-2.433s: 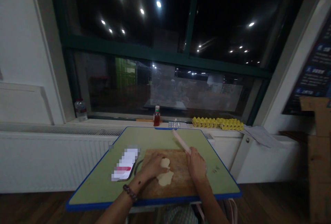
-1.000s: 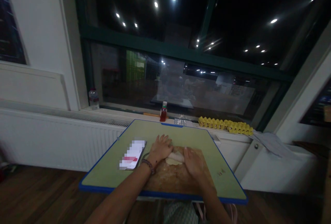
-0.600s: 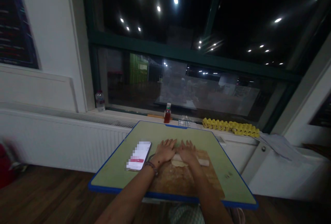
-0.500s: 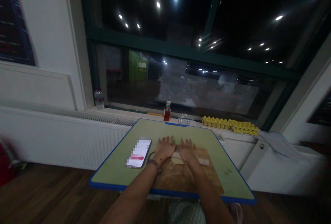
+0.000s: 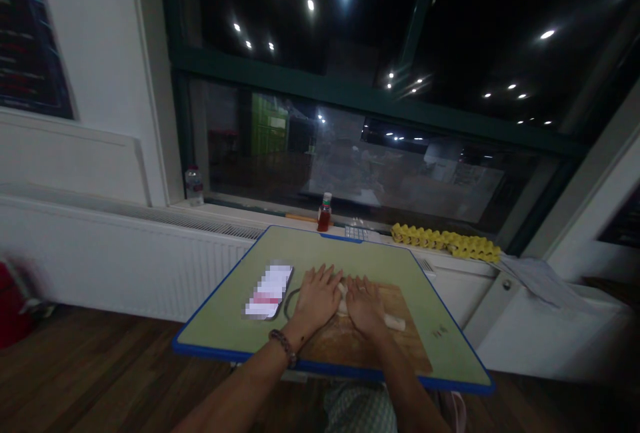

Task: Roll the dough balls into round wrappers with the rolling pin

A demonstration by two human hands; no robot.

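A pale rolling pin [image 5: 395, 321] lies across a wooden board [image 5: 400, 346], its right end sticking out past my right hand. My left hand [image 5: 319, 294] rests flat on the pin's left part, fingers stretched forward. On the pin beside it lies my right hand [image 5: 367, 306], palm down with the fingers extended. A narrow gap between the hands shows part of the pin; the dough is mostly hidden under it and my hands. Pale flour-like traces mark the board in front of the hands.
A phone [image 5: 270, 291] with a lit screen lies left of the board on the small green table [image 5: 235, 333]. Along the windowsill stand a red-filled bottle [image 5: 324, 214], a clear bottle [image 5: 194, 186] and yellow egg cartons [image 5: 445, 241]. A white radiator [image 5: 100, 253] runs along the left wall.
Both hands and the rolling pin have moved slightly toward me. The flat piece of dough seen in front of the pin is now mostly covered.
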